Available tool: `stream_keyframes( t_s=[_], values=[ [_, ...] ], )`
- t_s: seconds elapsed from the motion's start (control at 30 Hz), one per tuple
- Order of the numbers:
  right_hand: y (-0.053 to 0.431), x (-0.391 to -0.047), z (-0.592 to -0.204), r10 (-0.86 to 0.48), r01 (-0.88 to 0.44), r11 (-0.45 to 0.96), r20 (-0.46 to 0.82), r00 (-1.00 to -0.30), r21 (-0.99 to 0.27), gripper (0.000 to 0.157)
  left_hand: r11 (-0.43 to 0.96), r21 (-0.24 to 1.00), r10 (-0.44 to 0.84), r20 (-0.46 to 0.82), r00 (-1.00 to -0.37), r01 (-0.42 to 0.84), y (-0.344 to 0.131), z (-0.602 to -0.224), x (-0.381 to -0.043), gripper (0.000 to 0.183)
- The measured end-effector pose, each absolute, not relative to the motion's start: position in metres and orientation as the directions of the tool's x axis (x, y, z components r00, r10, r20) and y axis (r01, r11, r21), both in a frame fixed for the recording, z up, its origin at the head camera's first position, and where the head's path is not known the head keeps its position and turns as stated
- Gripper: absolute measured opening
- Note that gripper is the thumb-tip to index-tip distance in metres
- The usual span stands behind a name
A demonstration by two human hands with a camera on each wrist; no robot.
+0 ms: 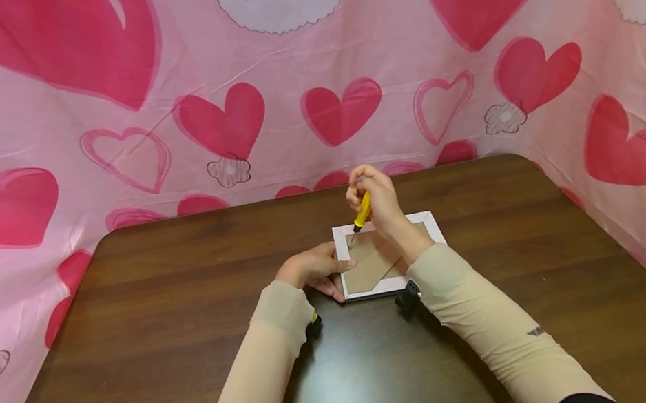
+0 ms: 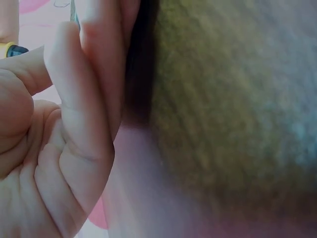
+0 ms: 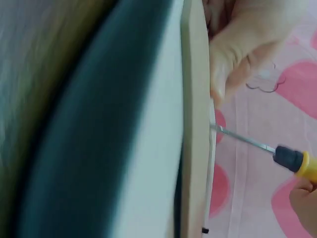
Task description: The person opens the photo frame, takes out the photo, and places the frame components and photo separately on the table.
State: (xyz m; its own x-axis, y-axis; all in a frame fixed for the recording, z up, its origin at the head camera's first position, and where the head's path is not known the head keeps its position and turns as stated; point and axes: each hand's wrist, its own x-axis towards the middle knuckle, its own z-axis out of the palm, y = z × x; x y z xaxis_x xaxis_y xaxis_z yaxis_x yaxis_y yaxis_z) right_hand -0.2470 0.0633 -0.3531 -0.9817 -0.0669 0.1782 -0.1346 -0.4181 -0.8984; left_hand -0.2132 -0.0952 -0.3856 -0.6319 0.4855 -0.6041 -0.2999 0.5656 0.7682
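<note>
A white picture frame (image 1: pixel 394 284) lies face down on the table, its brown cardboard backing (image 1: pixel 366 261) upward with a slanted stand-like flap on it. My left hand (image 1: pixel 315 267) holds the frame's left side, thumb over the border and fingers along the edge. In my right hand (image 1: pixel 381 201) I grip a screwdriver (image 1: pixel 364 209) with a yellow handle and black collar. It slants down, its tip at the backing's upper left, close to the left border. From the right wrist view, the metal shaft (image 3: pixel 242 139) reaches the backing's surface near my left thumb (image 3: pixel 220 74).
The dark brown wooden table (image 1: pixel 184 278) extends around the frame on all sides. Behind and beside it hangs a pink cloth (image 1: pixel 277 62) printed with hearts and white faces. Black wrist cameras (image 1: pixel 409 297) sit low near the frame's front edge.
</note>
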Motion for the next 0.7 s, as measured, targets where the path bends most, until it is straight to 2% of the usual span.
stream_keyframes(
  t_s=[0.07,0.2,0.37,0.57,0.7],
  values=[
    [0.063,-0.249,-0.353,-0.061,-0.143,-0.403,0.182,-0.981,-0.904,0.029,0.567,0.766,0.481,-0.606,-0.633,-0.302,-0.096,-0.385,-0.213,0.027],
    [0.060,-0.252,-0.353,-0.044,-0.157,-0.488,0.204,-0.978,-0.859,0.037,0.561,0.770,0.483,-0.603,-0.634,-0.304,-0.094,-0.385,-0.212,0.026],
    [0.050,-0.253,-0.351,-0.015,-0.174,-0.553,0.219,-0.976,-0.815,0.037,0.556,0.774,0.486,-0.599,-0.636,-0.304,-0.093,-0.386,-0.214,0.025],
    [0.029,-0.252,-0.343,-0.015,-0.136,-0.495,0.165,-0.986,-0.858,0.032,0.548,0.778,0.488,-0.595,-0.639,-0.307,-0.095,-0.385,-0.214,0.024],
    [0.020,-0.251,-0.343,-0.047,-0.102,-0.467,0.140,-0.989,-0.878,0.034,0.549,0.771,0.480,-0.606,-0.634,-0.322,-0.097,-0.386,-0.214,0.024]
  ],
)
